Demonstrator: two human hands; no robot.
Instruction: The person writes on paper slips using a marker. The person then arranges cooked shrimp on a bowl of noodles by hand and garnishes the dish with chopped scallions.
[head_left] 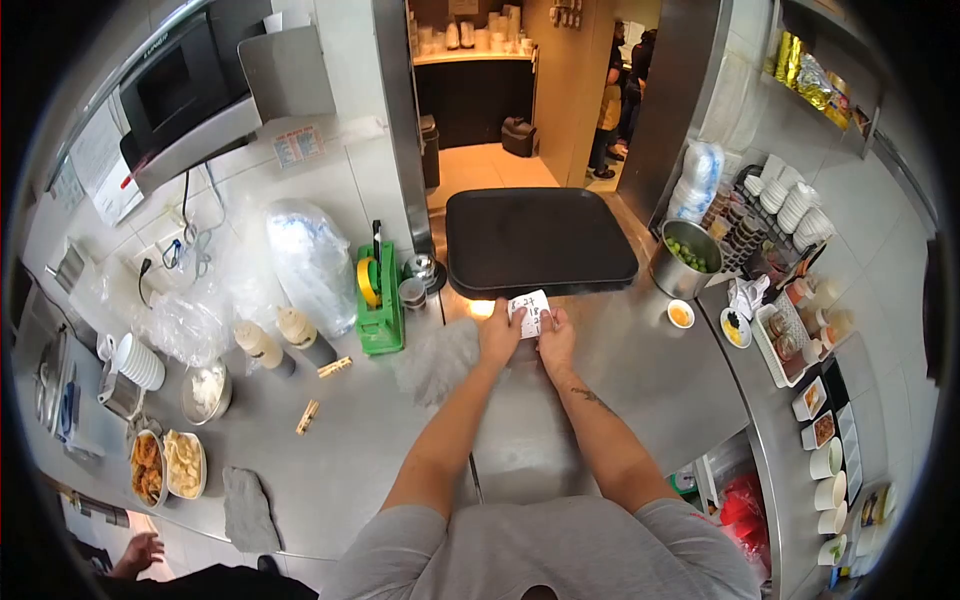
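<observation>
A small white paper slip (530, 308) with handwritten numbers is held up over the steel counter (640, 370). My left hand (499, 338) pinches its left side, and my right hand (556, 343) grips its right edge. Just beyond the slip lies a black serving tray (540, 240), its surface bare. Left of my hands, a crumpled clear plastic bag (435, 362) rests flat on the steel. Two wooden clothespins, one nearer the bottles (335, 366) and one closer to me (307, 417), lie farther left.
A green tape dispenser (379, 315), squeeze bottles (299, 328) and food bowls (184, 465) stand left. At right are a metal pot (675, 274) of green fruit, a small orange-filled bowl (680, 314) and several sauce cups. A co-worker's hand (140, 552) shows at lower left.
</observation>
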